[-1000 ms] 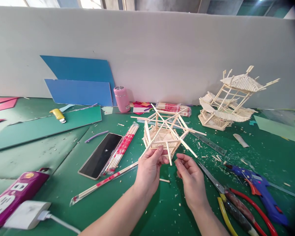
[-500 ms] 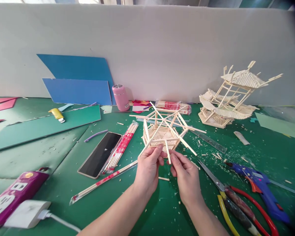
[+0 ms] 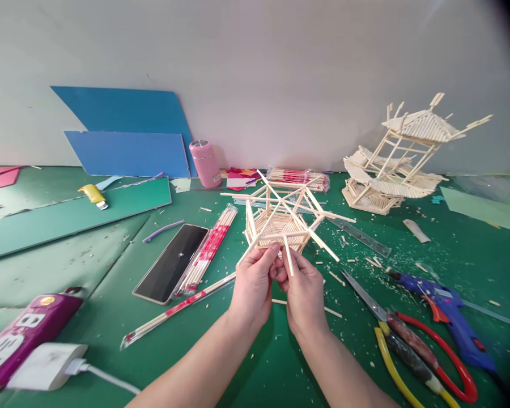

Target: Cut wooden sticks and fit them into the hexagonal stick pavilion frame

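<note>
Between the forearms, the green surface (image 3: pixel 266 368) is stretching up to the near side of a hexagonal stick frame (image 3: pixel 276 226). At that side the left hand (image 3: pixel 251 286) and the right hand (image 3: pixel 302 292) are meeting, neither clearly nearer than the other. Thumbs and fingertips are bunching together, but I can't tell what, if anything, either grip is pinching. One short projecting stick (image 3: pixel 288 255) is running from the frame's near beam toward the person, its tip overlapping the right hand. The frame is sitting straight beyond both grips, its other stick ends fanning outward. Right of it and nearer, scissors (image 3: pixel 365 294) are pointing its way, a blue glue gun (image 3: pixel 446 306) lying farther out. On its left, a packet of sticks (image 3: pixel 210 249) is edging the room beside a phone (image 3: pixel 172 263). Behind it, a pink flask (image 3: pixel 206 164) is standing leftward, a stick-built pagoda (image 3: pixel 402 184) rightward.
</note>
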Available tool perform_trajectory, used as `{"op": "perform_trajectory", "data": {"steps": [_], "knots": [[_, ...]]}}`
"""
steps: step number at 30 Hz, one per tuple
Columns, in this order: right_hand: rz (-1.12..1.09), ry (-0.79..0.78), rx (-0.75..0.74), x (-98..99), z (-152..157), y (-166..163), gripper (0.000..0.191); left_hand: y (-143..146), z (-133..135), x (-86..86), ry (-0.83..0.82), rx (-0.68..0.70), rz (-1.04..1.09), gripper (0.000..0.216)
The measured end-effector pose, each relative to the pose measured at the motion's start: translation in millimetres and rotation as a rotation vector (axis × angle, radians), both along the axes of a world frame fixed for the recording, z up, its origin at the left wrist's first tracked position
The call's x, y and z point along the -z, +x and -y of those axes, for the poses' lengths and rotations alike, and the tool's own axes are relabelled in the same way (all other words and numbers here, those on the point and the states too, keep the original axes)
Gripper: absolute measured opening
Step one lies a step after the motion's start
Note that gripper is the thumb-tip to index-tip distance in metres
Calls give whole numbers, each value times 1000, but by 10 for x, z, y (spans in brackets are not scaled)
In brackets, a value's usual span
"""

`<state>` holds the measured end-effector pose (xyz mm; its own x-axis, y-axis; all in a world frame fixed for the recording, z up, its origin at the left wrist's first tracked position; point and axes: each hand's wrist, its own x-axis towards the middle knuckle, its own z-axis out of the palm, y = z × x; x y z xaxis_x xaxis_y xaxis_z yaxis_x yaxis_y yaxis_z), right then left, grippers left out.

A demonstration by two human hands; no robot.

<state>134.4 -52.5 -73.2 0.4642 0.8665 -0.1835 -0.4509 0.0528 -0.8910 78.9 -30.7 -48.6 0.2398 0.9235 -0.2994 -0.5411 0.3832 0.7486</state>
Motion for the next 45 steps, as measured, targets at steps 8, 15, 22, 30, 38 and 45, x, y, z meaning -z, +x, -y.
{"op": "perform_trajectory", "data": {"steps": [8, 15, 22, 30, 38, 45], "knots": [[-56, -8, 48, -70, -65, 2, 24, 21, -3, -5, 33, -35, -42, 24], [-109, -28, 58, -73, -79, -1, 26, -102, 65, 3, 114, -61, -261, 15], [-135, -49, 66, -109, -86, 8, 24, -363, 27, 105, 277, -238, -547, 14], [-119, -41, 70, -109, -110, 27, 23, -335, -186, 102, 412, -76, -626, 18], [-134, -24, 82, -124, -142, 33, 22, -328, -240, -5, 400, -15, -626, 17], [-182, 7, 122, -314, -227, 72, 22, -294, -307, -188, 405, -4, -608, 12]]}}
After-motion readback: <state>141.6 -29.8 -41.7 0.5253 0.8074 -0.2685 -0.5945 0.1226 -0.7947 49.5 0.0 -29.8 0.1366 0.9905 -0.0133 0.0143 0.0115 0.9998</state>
